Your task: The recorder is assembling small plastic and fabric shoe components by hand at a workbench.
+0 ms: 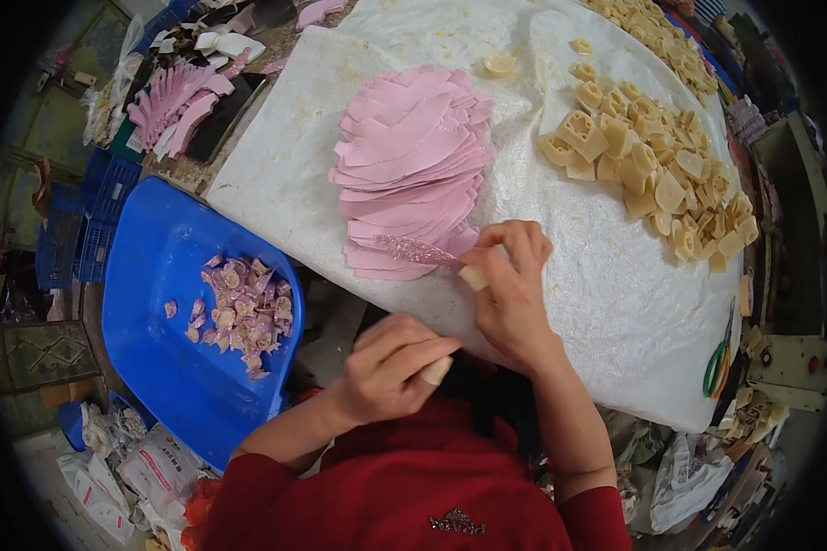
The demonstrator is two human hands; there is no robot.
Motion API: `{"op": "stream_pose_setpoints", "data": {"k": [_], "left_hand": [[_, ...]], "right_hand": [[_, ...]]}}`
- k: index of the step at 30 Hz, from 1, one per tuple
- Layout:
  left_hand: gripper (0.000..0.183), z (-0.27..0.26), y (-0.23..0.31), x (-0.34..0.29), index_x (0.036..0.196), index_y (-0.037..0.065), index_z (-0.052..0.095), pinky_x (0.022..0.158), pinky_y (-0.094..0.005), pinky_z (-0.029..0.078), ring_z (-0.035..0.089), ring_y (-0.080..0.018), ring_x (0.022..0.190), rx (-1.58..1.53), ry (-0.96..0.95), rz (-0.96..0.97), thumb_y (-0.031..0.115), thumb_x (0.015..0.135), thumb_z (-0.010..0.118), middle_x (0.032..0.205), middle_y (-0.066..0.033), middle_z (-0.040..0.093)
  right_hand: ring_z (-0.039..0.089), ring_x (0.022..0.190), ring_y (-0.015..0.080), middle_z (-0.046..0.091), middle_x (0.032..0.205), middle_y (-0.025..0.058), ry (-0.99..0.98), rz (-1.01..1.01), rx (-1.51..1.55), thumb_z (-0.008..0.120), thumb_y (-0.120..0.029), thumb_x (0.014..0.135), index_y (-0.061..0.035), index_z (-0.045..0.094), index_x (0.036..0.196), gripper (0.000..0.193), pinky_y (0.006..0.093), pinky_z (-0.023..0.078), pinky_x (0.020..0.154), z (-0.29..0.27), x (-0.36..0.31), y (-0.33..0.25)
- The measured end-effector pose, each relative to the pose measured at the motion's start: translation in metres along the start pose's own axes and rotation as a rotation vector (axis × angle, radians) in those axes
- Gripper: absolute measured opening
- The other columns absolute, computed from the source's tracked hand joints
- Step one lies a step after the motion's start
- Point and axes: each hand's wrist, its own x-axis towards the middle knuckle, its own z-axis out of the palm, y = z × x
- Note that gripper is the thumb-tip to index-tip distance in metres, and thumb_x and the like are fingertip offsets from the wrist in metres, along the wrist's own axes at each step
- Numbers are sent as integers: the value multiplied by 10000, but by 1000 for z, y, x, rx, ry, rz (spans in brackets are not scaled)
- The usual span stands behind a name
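Pink leaf-shaped cutouts (412, 170) lie fanned in a thick overlapping stack near the middle of a white padded sheet (606, 285) that covers the worktable. Toward the sheet's right edge and far right corner spreads a loose heap of cream-yellow moulded pieces (657, 170); one more sits alone near the far edge (500, 64). Green-handled scissors (719, 360) rest at the sheet's near right corner. Off the left edge stands a blue plastic bin (156, 312) with small pink and cream scraps (243, 312) in it, and beyond the far left corner lies another batch of pink cutouts (170, 106).

The right hand (510, 289) hovers just past the stack's near edge, fingers curled shut around a small cream piece (474, 276) with a glittery pink strip (413, 249) pinched against it; the strip points left across the lowest cutouts. The left hand (390, 367), at the sheet's near edge and close to the body, is closed over another cream piece (436, 370), of which only the tip shows. Nothing lies between the two hands.
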Motion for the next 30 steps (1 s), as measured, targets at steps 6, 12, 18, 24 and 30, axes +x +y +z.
{"op": "stream_pose_setpoints", "data": {"k": [6, 12, 18, 24, 30], "left_hand": [[459, 46, 6, 13, 1241, -33, 508, 643, -240, 472, 565, -127, 692, -748, -60, -559, 333, 964, 489, 856, -64, 608], [375, 75, 14, 49, 1235, -15, 529, 583, -214, 437, 537, -75, 685, -1036, -19, -957, 251, 1013, 386, 880, -32, 602], [353, 72, -4, 50, 1243, -10, 522, 457, -206, 319, 393, -63, 525, -1119, -39, -973, 227, 988, 467, 657, -11, 488], [342, 75, 2, 51, 1243, -29, 500, 469, -210, 345, 430, -81, 538, -1081, -82, -1074, 126, 940, 538, 686, -40, 524], [410, 76, -3, 47, 1262, -49, 451, 553, -236, 395, 513, -117, 681, -1121, -107, -984, 68, 890, 577, 828, -84, 574]], "right_hand": [[494, 923, 248, 546, 971, 23, 203, -147, -342, 669, -212, 592, -133, 578, 865, 298, 448, 325, 799, -43, -32, 1], [493, 925, 241, 550, 979, 22, 158, -179, -393, 675, -190, 608, -144, 570, 869, 285, 438, 338, 793, -64, -45, 12], [527, 981, 325, 590, 1008, 124, 471, 487, -263, 664, 23, 736, -57, 597, 994, 278, 385, 426, 849, -109, -46, 101], [354, 1229, 312, 431, 1340, 93, 225, 741, -768, 587, -144, 783, -196, 621, 1153, 375, 518, 228, 1007, -129, -37, 175], [256, 1296, 359, 264, 1454, 110, 22, 819, -758, 581, -180, 756, -283, 625, 1152, 412, 559, 172, 1033, -135, -30, 173]]}}
